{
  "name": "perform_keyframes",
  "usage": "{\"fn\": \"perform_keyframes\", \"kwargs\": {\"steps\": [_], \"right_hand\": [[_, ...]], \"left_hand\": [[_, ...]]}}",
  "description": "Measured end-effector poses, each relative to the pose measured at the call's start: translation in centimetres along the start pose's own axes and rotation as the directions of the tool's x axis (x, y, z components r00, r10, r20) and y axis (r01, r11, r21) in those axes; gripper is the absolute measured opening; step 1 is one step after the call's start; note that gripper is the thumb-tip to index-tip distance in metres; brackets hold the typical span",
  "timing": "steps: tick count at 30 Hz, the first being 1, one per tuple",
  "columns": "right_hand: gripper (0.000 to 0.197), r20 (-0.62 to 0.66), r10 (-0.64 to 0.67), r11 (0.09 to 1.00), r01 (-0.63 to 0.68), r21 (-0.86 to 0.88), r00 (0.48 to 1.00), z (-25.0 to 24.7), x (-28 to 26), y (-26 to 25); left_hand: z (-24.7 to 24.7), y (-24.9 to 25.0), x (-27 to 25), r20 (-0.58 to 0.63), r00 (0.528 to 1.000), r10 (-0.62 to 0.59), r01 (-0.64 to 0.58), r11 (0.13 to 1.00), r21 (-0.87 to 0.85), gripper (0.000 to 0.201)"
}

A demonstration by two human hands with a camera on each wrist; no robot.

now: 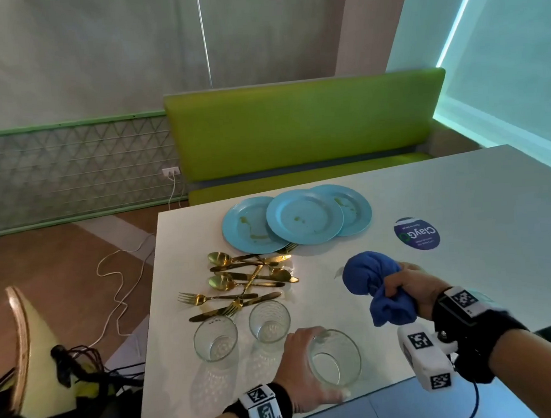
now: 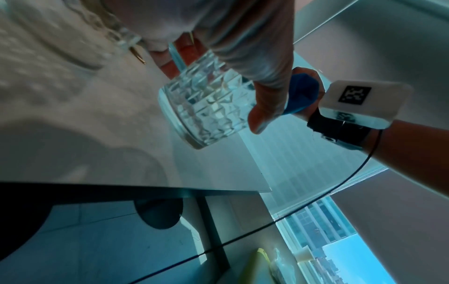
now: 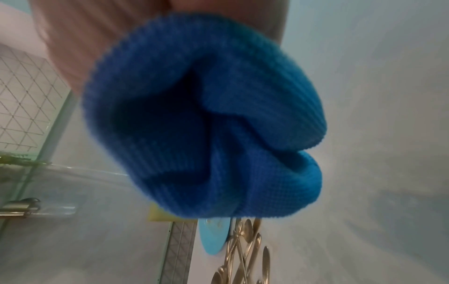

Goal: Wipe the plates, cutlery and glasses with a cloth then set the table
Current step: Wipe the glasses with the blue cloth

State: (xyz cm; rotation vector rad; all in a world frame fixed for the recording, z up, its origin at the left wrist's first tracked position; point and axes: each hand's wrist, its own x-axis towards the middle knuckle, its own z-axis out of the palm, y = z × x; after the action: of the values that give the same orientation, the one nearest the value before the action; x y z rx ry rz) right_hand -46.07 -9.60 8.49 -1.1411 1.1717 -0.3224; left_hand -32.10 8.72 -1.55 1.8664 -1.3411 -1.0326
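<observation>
1. The left hand curls its grip around a cut-pattern glass tumbler, tilted above the white worktop at six o'clock.
2. The right hand, at four o'clock, is clamped on a bunched blue cloth.
3. A round sticker at two o'clock reads "ClayGo".
4. Smeared blue plates lie at twelve o'clock, gold cutlery just nearer.

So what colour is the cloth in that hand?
Blue. The cloth shows best in the right wrist view, bunched in the right hand.
</observation>
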Motion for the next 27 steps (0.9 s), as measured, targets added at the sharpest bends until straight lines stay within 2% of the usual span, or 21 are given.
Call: {"fn": "perform_keyframes", "kwargs": {"steps": [4,11,18,21,25,27], "right_hand": [[0.030,0.019,0.009,1.000,-0.009,-0.003,1.000,2.0,0.5,0.5],[0.032,0.059,0.016,0.997,-0.012,-0.070,0.998,4.5,0.5,1.1],[0.032,0.046,0.019,0.997,-0.016,-0.070,0.999,5.6,0.4,1.2],[0.033,0.052,0.017,0.998,-0.013,-0.068,0.999,5.7,0.4,1.2],[0.032,0.059,0.028,0.997,-0.023,-0.073,0.998,5.9,0.6,1.2],[0.032,0.077,0.028,0.997,-0.023,-0.074,0.997,6.2,0.6,1.1]], "left_hand": [[-0.7,-2.5,-2.0,-0.060,0.996,-0.071,0.070,0.997,-0.019,0.098],[-2.6,-5.8,-4.6,-0.114,0.972,-0.206,0.213,0.976,0.047,0.101],[-4.2,-6.7,-5.4,-0.174,0.956,-0.237,0.257,0.961,0.103,0.108],[-4.8,-6.6,-5.5,-0.196,0.940,-0.281,0.305,0.947,0.103,0.110],[-5.2,-6.2,-5.3,-0.201,0.923,-0.328,0.361,0.919,0.159,0.103],[-5.2,-5.9,-5.4,-0.188,0.902,-0.389,0.422,0.888,0.186,0.109]]}}
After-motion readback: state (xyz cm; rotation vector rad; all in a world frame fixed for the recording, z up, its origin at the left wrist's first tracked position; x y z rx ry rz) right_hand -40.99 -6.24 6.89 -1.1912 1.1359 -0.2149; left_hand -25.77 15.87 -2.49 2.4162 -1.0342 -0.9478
